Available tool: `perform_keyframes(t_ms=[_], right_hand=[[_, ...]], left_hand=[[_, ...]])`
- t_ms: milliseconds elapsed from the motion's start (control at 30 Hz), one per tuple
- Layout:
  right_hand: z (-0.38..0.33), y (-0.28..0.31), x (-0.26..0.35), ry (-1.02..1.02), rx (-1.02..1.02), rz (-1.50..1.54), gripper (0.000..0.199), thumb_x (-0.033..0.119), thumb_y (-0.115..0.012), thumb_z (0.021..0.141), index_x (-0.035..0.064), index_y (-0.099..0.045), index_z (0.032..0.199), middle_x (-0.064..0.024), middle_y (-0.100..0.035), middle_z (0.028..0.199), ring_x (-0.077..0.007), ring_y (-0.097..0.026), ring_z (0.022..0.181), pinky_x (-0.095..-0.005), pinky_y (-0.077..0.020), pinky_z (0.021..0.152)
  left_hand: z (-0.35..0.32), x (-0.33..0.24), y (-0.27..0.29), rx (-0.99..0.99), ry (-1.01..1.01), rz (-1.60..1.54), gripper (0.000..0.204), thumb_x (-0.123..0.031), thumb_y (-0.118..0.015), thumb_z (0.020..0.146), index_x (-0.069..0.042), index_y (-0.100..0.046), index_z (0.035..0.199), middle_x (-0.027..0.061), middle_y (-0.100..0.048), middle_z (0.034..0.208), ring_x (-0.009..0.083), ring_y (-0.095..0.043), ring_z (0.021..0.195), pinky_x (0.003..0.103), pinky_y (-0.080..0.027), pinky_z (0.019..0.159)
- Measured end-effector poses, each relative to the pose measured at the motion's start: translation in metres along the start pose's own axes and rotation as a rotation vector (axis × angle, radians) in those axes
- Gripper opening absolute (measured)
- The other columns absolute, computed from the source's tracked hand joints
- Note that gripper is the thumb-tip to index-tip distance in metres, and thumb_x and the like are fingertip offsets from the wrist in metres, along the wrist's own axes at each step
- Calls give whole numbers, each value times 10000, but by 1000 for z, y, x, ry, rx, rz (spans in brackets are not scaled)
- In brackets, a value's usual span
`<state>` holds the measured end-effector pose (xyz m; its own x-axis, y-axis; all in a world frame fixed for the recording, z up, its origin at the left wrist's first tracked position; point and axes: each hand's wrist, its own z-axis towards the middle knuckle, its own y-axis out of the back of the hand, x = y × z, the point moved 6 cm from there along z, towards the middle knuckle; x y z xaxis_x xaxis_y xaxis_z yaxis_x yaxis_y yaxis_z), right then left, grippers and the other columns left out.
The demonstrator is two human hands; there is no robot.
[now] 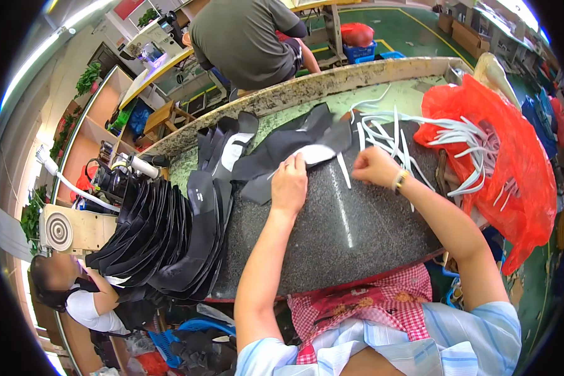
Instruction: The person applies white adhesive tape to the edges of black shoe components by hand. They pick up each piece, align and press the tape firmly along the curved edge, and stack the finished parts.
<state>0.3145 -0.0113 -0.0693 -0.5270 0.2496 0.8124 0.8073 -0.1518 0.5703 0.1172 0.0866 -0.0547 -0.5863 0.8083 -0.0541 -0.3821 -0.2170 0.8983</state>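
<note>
My left hand [289,185] lies on a black shoe-upper-like cut piece [257,161], its fingers stretched out at the edge of a white patch [314,154]. To its right, my right hand [378,168] is closed, fingertips bent together; whatever they pinch, if anything, is too small to make out. A narrow white strip [344,171] hangs or lies just left of those fingertips, attached or loose I cannot tell. Several more white strips [395,135] lie loose beyond my right hand. All this is on a dark speckled stone slab [319,250].
At the left a thick fanned stack of black pieces [150,232] covers the slab's edge. A red plastic bag [514,188] with white strips stands at the right. A worn raised ledge [357,74] bounds the far side. One person [247,41] sits beyond it, another [91,301] at lower left.
</note>
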Motion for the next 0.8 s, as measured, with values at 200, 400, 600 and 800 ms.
perform_keyframes(t_ms=[200, 400, 600, 800], right_hand=[[-24, 13, -16, 366, -240, -195, 241, 208, -732, 769, 16, -665, 898, -183, -685, 795, -364, -680, 816, -432, -534, 723], [16, -11, 14, 92, -153, -467, 296, 300, -823, 700, 55, -709, 819, -208, -652, 990, -389, -676, 885, -440, -554, 790], [29, 7, 4, 102, -161, -404, 119, 193, -750, 678, 77, -725, 678, -144, -699, 698, -272, -712, 732, -379, -565, 744], [-34, 10, 38, -243, 238, 1639, 147, 105, -599, 967, 6, -580, 1074, -62, -659, 991, -137, -650, 821, -208, -544, 677]], left_hand=[[-59, -73, 102, -277, -68, 79, 492, 4, -636, 774, 6, -605, 1265, 145, -655, 1109, 301, -648, 977, 404, -521, 836], [-161, -102, 85, -123, -30, -222, 460, 29, -700, 700, 9, -631, 1154, 152, -646, 1126, 322, -651, 1020, 413, -541, 880], [-150, -117, 79, 66, -126, -115, 314, -68, -628, 773, 17, -635, 1076, 144, -629, 1062, 295, -627, 980, 377, -524, 839], [-155, -138, 92, 141, -158, -238, 275, -109, -622, 763, -32, -658, 1025, 67, -642, 917, 224, -623, 777, 340, -522, 705]])
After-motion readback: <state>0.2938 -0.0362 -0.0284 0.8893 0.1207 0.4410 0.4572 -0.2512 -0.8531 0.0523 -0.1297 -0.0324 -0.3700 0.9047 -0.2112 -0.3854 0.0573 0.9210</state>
